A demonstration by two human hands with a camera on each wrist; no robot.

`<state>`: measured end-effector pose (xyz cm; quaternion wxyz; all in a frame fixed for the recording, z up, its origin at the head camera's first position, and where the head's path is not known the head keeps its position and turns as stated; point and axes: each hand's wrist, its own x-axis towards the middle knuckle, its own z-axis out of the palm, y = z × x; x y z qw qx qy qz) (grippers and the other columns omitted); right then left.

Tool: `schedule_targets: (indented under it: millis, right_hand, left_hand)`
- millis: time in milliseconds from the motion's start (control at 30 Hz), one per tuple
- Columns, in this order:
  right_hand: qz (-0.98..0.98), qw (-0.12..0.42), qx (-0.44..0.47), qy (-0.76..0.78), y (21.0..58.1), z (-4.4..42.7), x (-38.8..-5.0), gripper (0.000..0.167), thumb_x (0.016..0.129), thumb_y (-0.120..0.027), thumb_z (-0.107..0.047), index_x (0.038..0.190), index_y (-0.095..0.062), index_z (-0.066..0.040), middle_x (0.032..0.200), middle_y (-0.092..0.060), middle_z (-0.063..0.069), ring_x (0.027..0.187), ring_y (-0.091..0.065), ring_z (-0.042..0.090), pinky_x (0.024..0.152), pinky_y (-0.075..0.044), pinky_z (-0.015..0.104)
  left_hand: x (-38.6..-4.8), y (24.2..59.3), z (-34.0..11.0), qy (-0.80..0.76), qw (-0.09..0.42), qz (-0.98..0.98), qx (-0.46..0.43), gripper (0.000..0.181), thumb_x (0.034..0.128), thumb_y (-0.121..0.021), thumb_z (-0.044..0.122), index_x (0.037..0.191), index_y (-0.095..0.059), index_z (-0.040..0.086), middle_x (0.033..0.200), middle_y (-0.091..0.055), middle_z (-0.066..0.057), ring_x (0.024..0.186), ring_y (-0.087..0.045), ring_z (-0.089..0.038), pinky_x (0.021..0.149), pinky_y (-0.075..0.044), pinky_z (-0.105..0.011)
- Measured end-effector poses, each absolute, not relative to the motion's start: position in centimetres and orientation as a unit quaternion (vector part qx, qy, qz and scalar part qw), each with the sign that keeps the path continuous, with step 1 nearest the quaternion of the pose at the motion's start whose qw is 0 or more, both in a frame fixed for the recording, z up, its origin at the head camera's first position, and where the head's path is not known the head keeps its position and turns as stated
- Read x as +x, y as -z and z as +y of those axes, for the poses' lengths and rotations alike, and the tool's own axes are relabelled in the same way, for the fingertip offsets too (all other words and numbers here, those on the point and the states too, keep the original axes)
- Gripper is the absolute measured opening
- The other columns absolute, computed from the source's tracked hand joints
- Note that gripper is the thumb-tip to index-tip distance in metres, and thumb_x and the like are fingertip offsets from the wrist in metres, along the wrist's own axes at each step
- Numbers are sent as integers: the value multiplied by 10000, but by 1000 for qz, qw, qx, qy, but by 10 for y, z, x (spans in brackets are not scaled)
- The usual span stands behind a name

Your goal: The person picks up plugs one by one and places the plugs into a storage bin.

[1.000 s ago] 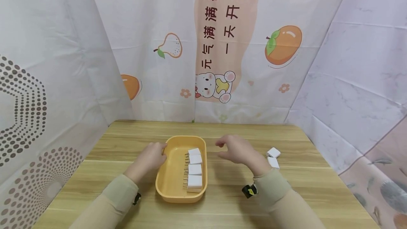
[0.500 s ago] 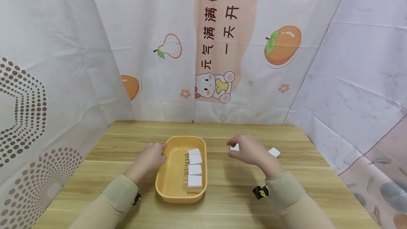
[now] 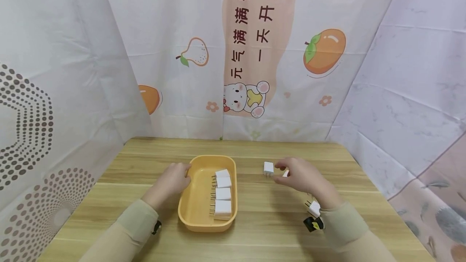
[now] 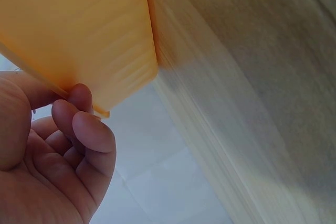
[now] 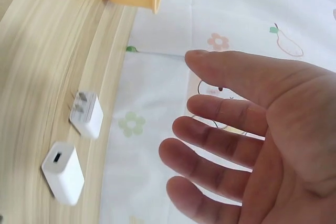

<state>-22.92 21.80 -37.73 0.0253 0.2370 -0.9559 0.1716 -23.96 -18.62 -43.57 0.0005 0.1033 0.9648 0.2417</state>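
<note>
My left hand holds the left rim of a yellow tray; in the left wrist view its fingers curl at the tray's edge. Inside the tray, several white plug adapters stand in a column along the right side, prongs facing left. My right hand hovers over the table, fingers apart and slightly bent, with nothing held in the right wrist view. Just left of its fingertips a white adapter lies on the wood, prongs towards me. Another adapter is partly hidden behind the fingers.
A further white adapter lies beside the right wrist, partly covered by it. The wooden table is bordered by printed cloth at the back and on both sides.
My right hand has moved right, away from the tray. The adapter seen between its fingers half a second ago now lies uncovered beside them. My left hand and the tray have stayed put.
</note>
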Motion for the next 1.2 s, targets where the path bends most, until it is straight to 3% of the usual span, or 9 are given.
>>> schedule_targets:
  millis: [233, 433, 667, 1200]
  right_hand:
    - [-964, 13, 214, -156, 376, 233, -224, 397, 840, -816, -334, 1144, -747, -87, 1039, -705, 13, 899, -668, 195, 795, -546, 461]
    - [-968, -5, 194, -159, 376, 242, -218, 461, 820, -839, -359, 1163, -735, -69, 1040, -701, 35, 820, -643, 138, 778, -550, 454]
    - [-972, -10, 181, -152, 379, 253, -213, 442, 810, -820, -347, 1136, -746, -58, 1031, -706, 37, 930, -662, 223, 803, -546, 490]
    - [-976, -10, 181, -124, 389, 282, -202, 429, 781, -847, -393, 1054, -743, -80, 982, -694, 23, 865, -653, 227, 733, -536, 475]
  left_hand:
    - [-240, 436, -186, -243, 1, 964, 104, 458, 930, -620, 31, 1365, -575, -102, 497, -437, 4, 388, -313, -73, 374, -319, -214]
    - [-240, 437, -187, -244, 2, 964, 105, 468, 924, -613, 29, 1373, -570, -99, 481, -425, 10, 376, -322, -69, 367, -322, -209]
    - [-240, 436, -187, -245, 0, 963, 108, 466, 924, -611, 28, 1369, -572, -102, 474, -415, 17, 378, -311, -66, 368, -312, -206]
    - [-239, 436, -186, -254, -1, 962, 97, 459, 930, -626, 35, 1367, -577, -96, 497, -450, 0, 388, -355, -76, 362, -327, -215]
